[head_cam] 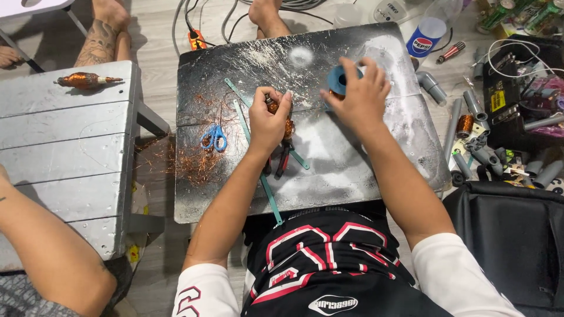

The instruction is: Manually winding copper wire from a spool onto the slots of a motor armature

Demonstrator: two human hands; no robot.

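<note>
My left hand point(269, 119) grips a copper-wound motor armature point(281, 116) upright over a scratched dark metal board point(364, 170). A little to the right, my right hand point(361, 97) holds a blue-grey spool point(339, 80) with a hole in its middle. Beneath the left hand lie red-handled pliers point(282, 162) and several teal strips point(271, 196). Blue-handled scissors point(214, 138) rest on the board's left part amid loose copper wire scraps point(191, 161).
A grey wooden bench point(64, 147) at left carries another copper armature point(85, 80); another person's arm point(47, 258) and tattooed leg point(100, 41) are beside it. Grey pipe pieces point(476, 152), a black bag point(517, 235), a plastic bottle point(429, 26) and cables lie at right.
</note>
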